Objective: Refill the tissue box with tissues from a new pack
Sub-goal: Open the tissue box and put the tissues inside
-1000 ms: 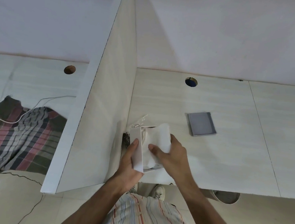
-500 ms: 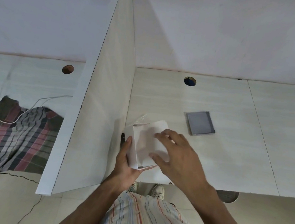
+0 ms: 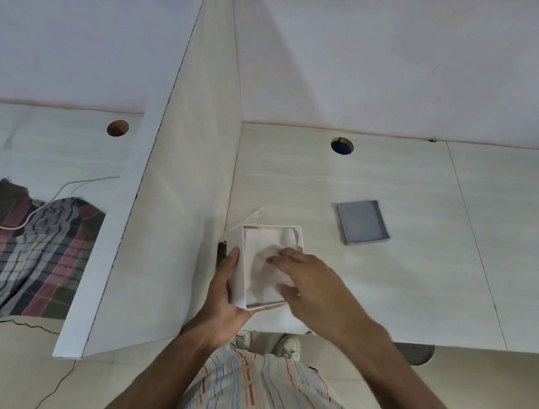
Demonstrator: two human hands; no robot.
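Left hand [image 3: 226, 301] cups the near-left corner of the open white cardboard tissue box [image 3: 239, 268], palm under its near edge and thumb laid flat up the box's left wall, so the box is gripped at the front edge of the pale wood-grain counter [image 3: 417, 280]. Right hand [image 3: 311, 286] reaches in from the right with its fingers [image 3: 281, 258] loosely spread and flattened onto the stack of white tissues [image 3: 265, 246] lying inside the box; it presses on them, not pinching anything that I can see. The tissues fill the box nearly to the rim, and their far part lies bare beyond the fingertips.

Behind the box's far-left corner a scrap of clear plastic wrapping [image 3: 248, 217] sticks up, right against the tall white divider panel [image 3: 180, 213] that stands just left of the box. To the right and a little farther back, well apart from the box, a flat grey rectangular lid with a raised rim [image 3: 363, 222] lies on the counter. A round cable hole with something blue in it [image 3: 342, 145] sits near the back wall.

On the other side of the divider a striped plaid cloth [image 3: 32, 250] is heaped, with a thin white cable [image 3: 53, 193] looping across it. Below, the person's striped shirt [image 3: 263, 394] and pale shoes [image 3: 289, 346] show over the floor.
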